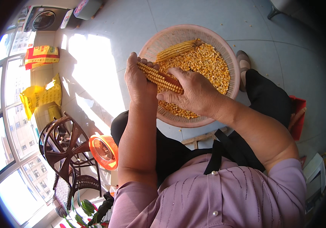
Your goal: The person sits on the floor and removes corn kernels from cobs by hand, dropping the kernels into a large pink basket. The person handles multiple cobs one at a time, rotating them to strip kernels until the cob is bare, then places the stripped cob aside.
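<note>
My left hand (pixel 140 79) grips a dried corn cob (pixel 160 77) by its far left end, fingers wrapped behind it. Part of this cob is bare and reddish, while rows of yellow kernels still cover the side facing me. My right hand (pixel 193 89) rests at the near end of the cob, thumb below it and index finger above, apparently on the bare strip. Beneath both hands stands a round pink plastic basket (pixel 225 42) holding many loose corn kernels (pixel 208 67). A second corn cob (pixel 177 50), full of kernels, lies on them near the far rim.
An orange plastic basket (pixel 105 152) and a dark rattan chair (pixel 68 151) stand to the left. Yellow sacks (pixel 44 92) lean by the windows. A red dustpan-like container (pixel 297 116) is at right. Stray kernels dot the tiled floor (pixel 123 25). A wooden stool (pixel 198 139) shows below the basket.
</note>
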{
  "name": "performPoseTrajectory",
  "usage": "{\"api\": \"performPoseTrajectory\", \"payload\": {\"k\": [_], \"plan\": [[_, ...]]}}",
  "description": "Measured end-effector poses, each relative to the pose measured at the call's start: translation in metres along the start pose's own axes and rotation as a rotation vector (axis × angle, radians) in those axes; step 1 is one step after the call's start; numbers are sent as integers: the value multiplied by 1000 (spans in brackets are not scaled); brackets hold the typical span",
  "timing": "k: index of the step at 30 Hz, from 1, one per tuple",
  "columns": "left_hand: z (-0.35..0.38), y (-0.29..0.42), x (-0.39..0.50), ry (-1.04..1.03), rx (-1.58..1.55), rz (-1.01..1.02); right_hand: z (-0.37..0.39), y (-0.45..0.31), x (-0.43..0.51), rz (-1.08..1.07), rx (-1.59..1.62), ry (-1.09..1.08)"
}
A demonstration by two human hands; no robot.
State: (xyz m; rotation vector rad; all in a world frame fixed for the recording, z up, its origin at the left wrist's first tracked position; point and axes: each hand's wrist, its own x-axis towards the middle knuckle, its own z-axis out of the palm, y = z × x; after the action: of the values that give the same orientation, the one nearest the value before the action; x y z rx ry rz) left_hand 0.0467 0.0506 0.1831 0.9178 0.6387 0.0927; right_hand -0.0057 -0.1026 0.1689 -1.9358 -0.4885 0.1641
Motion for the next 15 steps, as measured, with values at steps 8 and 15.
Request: {"api": "performPoseTrajectory", "payload": {"k": [8, 15], "plan": [[7, -7, -9, -20, 150, 7, 9, -2, -3, 28, -199, -35], [13, 0, -15, -25, 176, 32, 0, -3, 1, -5, -108, -120]]}}
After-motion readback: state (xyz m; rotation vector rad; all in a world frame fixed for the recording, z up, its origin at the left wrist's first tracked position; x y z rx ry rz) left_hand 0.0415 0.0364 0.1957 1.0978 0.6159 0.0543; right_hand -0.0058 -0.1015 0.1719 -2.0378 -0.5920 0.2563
